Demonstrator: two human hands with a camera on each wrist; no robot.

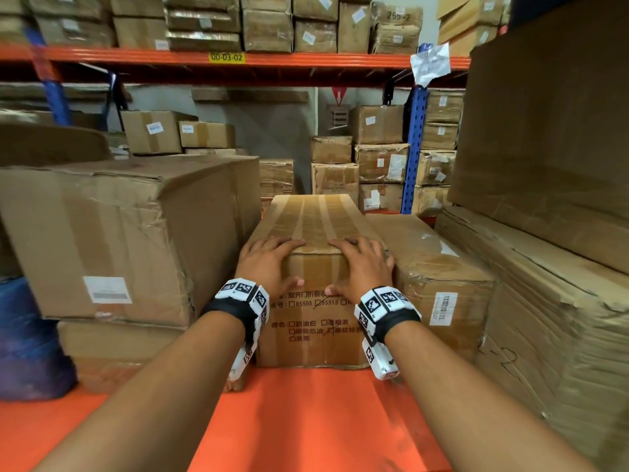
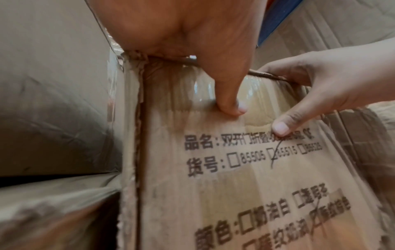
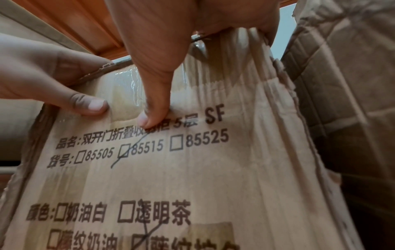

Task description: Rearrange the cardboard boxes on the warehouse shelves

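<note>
A long taped cardboard box (image 1: pixel 316 335) with printed Chinese text and the numbers 85505, 85515, 85525 stands end-on on the orange shelf deck (image 1: pixel 306 420). My left hand (image 1: pixel 275 264) grips its near top-left edge, fingers laid over the top and the thumb pressed on the front face. On the near top-right edge my right hand (image 1: pixel 347 267) grips the same way. In the left wrist view my left thumb (image 2: pixel 226 94) presses the taped front of the box (image 2: pixel 213 186). The right wrist view shows my right thumb (image 3: pixel 156 104) just above the print on the box (image 3: pixel 192 169).
A large dented box (image 1: pixel 112 233) stands tight against the left side, on a flatter box. A film-wrapped box (image 1: pixel 439 277) flanks the right, with stacked flat cardboard (image 1: pixel 544 318) beyond. A blue bag (image 1: pixel 27 335) lies far left. More boxes fill the shelf above the orange beam (image 1: pixel 224 57).
</note>
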